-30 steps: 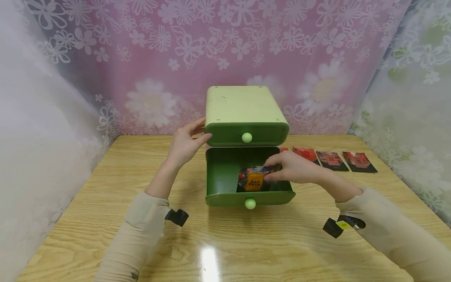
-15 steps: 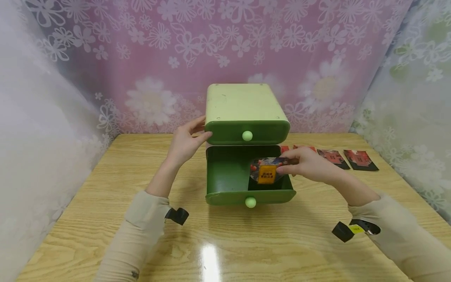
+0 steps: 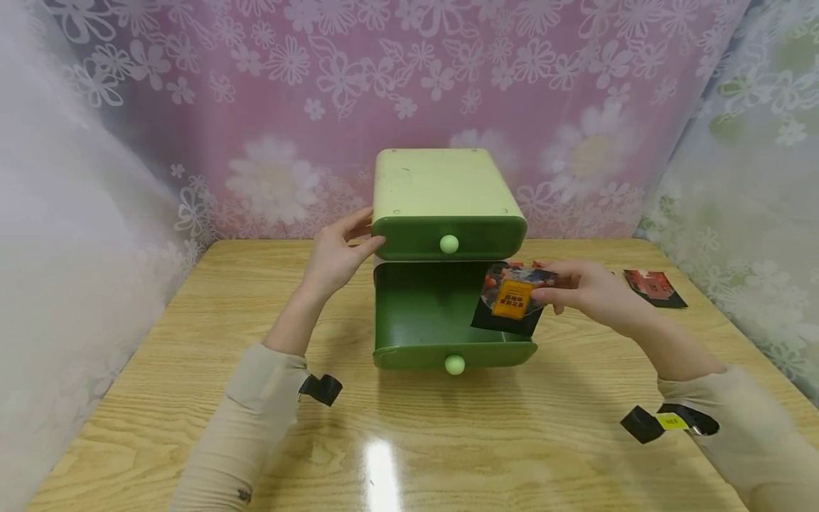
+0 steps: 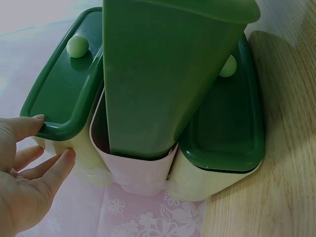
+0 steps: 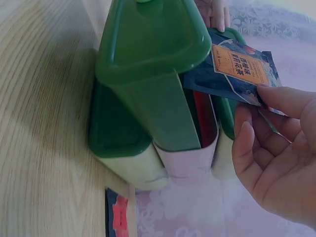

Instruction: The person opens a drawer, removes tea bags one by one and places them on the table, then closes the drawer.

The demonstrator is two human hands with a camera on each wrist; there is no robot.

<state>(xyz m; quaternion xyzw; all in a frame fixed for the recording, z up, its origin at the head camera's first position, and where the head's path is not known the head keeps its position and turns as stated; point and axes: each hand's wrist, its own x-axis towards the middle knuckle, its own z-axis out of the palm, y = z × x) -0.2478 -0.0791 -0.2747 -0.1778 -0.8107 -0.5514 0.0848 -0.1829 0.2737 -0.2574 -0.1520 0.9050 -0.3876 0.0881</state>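
In my right hand [image 3: 601,295] I pinch a dark sachet [image 3: 512,299] with an orange label, between thumb and fingers. It is tilted above the right side of the pulled-out green middle drawer [image 3: 416,313]. The drawer belongs to a pale yellow-green drawer unit [image 3: 441,181] with round knobs. At the unit's upper left corner rests my left hand [image 3: 335,259], its thumb on the front edge of the top drawer [image 4: 59,98] and its fingers against the side. A red strip [image 5: 203,113] shows beside the drawer wall in the right wrist view.
A red and black sachet [image 3: 655,288] lies on the wooden table [image 3: 288,441] to the right. Other red sachets there are mostly hidden behind my right hand. The bottom drawer [image 4: 224,123] is closed. A flowered pink curtain [image 3: 288,128] hangs behind the table.
My right hand has lifted the dark sachet from inside the middle drawer and carried it up and right, over the drawer's side. The left hand stays at the unit's corner.
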